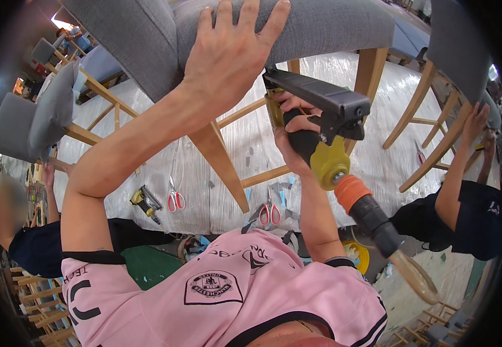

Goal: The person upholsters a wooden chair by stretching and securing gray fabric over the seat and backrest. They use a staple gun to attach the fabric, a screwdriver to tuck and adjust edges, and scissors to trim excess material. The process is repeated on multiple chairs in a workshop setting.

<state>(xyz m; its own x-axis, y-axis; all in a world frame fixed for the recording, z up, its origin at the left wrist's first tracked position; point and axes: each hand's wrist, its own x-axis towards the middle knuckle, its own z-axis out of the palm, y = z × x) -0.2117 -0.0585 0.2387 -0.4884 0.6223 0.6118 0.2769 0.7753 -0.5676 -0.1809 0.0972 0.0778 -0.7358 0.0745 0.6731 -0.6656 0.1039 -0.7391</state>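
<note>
The left grip (228,53) is released, palm flat and fingers spread on the chair (326,29), which is over the tabletop (191,168) near its front edge. The right grip (286,144) grasps a stapler (327,165) beside the seat. Along that front edge lie two scissors (176,200) and another stapler (144,202), leftmost.

Shiny clear film (196,165) covers the counter (251,141). A grey upholstered chair (14,127) tilts at left, another grey chair (462,46) at right. Wooden frames (45,306) crowd the near left; pale floor (456,274) shows near right. A bright light (61,23) glows far left.
</note>
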